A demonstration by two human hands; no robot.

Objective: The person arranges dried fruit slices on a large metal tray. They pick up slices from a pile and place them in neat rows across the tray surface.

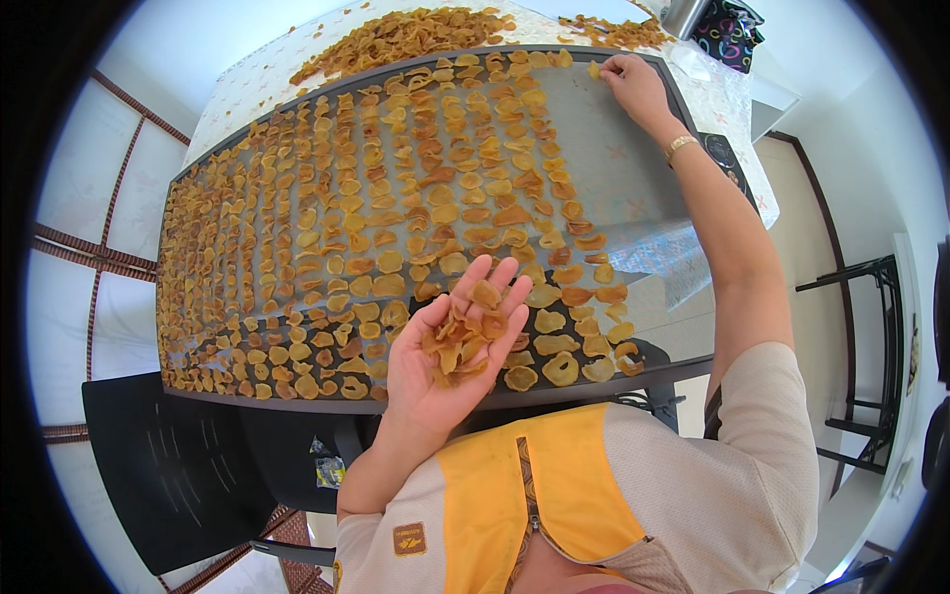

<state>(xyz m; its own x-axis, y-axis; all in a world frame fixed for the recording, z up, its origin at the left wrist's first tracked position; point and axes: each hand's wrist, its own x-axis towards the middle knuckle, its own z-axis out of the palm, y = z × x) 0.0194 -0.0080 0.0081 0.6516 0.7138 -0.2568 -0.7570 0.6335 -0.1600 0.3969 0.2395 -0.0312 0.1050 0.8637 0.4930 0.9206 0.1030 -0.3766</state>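
Observation:
A small heap of dried, amber-brown slices [464, 338] rests in the upturned palm of my left hand [445, 371], above the near side of a framed mesh screen [608, 141]. My right hand [632, 83] reaches to the screen's far right corner and pinches one yellowish slice [594, 70] between thumb and fingertips, just over the mesh. Long rows of flat slices [438, 194] cover the screen from its left end to right of the middle. What kind of food the slices are I cannot tell.
Behind the screen a large pile of slices [415, 33] lies on a patterned tablecloth [245, 96], with a smaller pile [623, 33] to its right. A metal cylinder [684, 16] and a dark patterned bag [727, 33] stand at the far right. A black chair [185, 460] is at the near left.

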